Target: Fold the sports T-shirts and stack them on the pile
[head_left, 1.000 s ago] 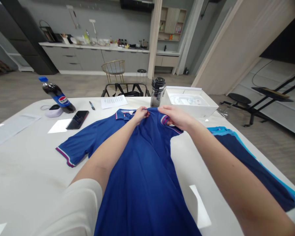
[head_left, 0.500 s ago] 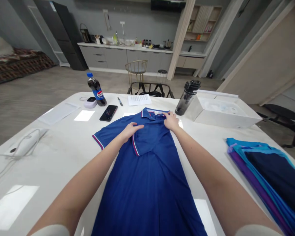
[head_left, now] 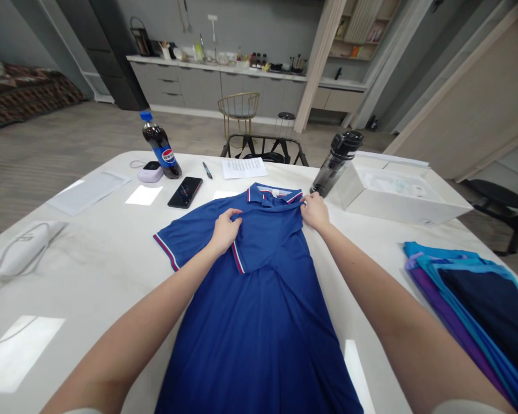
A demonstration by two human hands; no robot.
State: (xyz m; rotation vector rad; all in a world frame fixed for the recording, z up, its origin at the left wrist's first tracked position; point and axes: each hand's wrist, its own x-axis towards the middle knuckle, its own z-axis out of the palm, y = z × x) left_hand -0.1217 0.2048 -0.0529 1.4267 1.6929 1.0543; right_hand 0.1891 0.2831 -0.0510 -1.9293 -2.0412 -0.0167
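Observation:
A blue polo shirt (head_left: 259,310) with red-and-white trim lies spread lengthwise on the white table (head_left: 90,270). Its right side and sleeve are folded in over the chest, the striped cuff lying near the middle. My left hand (head_left: 225,230) rests on the shirt by that folded sleeve, fingers curled and pinching the fabric. My right hand (head_left: 315,210) grips the folded right shoulder edge beside the collar. The left sleeve still lies spread out flat to the left.
A cola bottle (head_left: 160,146), phone (head_left: 185,191), pen (head_left: 207,170) and paper sheet (head_left: 243,167) lie behind the shirt. A dark water bottle (head_left: 335,164) and white box (head_left: 397,192) stand at right. Folded garments (head_left: 479,305) are stacked at the right edge.
The right sleeve, held up near the collar a second ago, now lies folded over the chest. My left hand moved down onto it; my right hand slid to the shoulder edge.

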